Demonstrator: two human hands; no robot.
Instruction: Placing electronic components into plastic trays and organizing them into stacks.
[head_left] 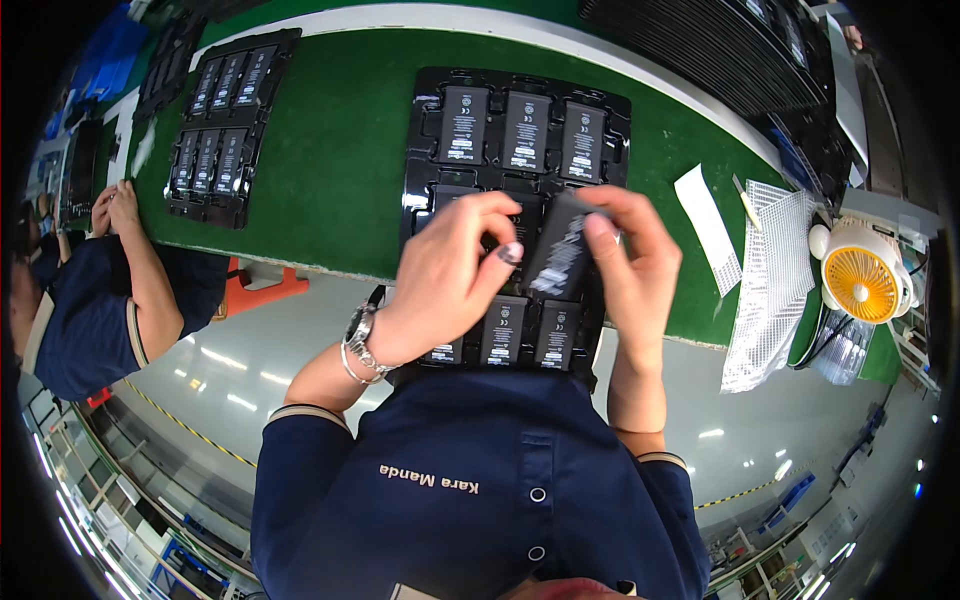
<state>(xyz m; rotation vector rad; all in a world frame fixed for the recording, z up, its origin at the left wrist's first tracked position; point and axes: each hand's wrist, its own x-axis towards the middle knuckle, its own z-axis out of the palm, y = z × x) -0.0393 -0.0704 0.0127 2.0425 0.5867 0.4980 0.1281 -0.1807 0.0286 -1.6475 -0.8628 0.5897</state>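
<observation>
A black tray (618, 130) lies before me on the green bench, with flat black phone batteries (526, 130) in its pockets. My right hand (640, 255) pinches one phone battery (562, 250) by its upper right edge, thumb over its printed face. That battery is tilted and slightly blurred above the tray's middle row. Just left of it hovers my left hand (450, 255), fingers bent, with a gap between thumb and forefinger and nothing seen in between. Both hands hide part of the middle row. Nearest my body sits another row of batteries (503, 330).
A second battery tray (215, 135) lies to the left, near another person's hands (115, 207). On the right are a white paper strip (708, 222), a gridded sheet (770, 270) and a small fan (860, 275). Stacked black trays (700, 50) stand at the back right.
</observation>
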